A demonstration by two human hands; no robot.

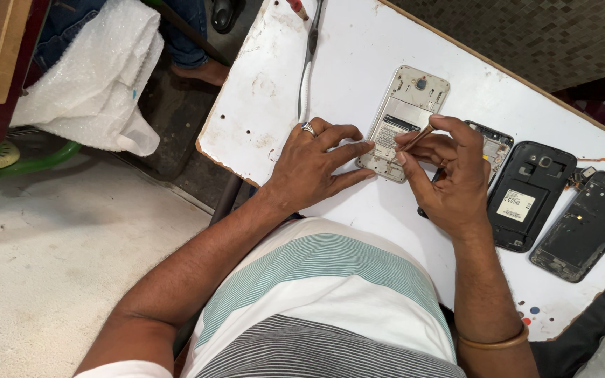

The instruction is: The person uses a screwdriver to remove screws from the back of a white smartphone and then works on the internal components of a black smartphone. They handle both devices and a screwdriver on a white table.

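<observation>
A pale gold phone lies face down on the white table, its back cover off and its inner frame exposed. My left hand, with a ring on one finger, presses its fingertips against the phone's lower left edge. My right hand pinches a thin brown stick-like tool whose tip touches the phone's lower part.
Two more opened dark phones lie to the right, and another sits partly behind my right hand. Tweezers lie at the table's far side. A bubble-wrap bundle and another person's foot are at the upper left.
</observation>
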